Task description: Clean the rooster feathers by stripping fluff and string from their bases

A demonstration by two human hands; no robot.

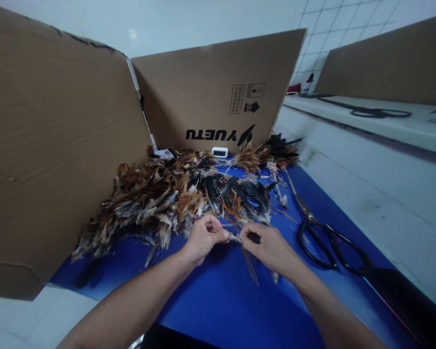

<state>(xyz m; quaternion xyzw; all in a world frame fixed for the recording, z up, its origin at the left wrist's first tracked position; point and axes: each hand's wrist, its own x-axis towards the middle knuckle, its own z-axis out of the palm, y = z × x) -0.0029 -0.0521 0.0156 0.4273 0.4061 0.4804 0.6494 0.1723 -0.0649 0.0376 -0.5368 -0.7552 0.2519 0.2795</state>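
Over the blue tabletop (236, 300), my left hand (206, 236) and my right hand (265, 245) face each other, a small gap apart. Both pinch a short tuft of pale, fluffy feathers (235, 238) stretched between the fingertips. A long dark feather (252, 269) hangs down beside the right fingertips. Just beyond the hands lie loose black feathers (218, 189) and a big heap of brown and grey feathers (145, 198) that spreads to the left. Brown feathers (252, 157) lie bunched at the back.
Large black-handled scissors (314, 223) lie at the right, their blades pointing away. Cardboard panels (203, 87) stand behind and at the left (58, 145). A small white digital device (220, 152) sits at the back. Another pair of scissors (370, 111) rests on the white ledge (403, 123).
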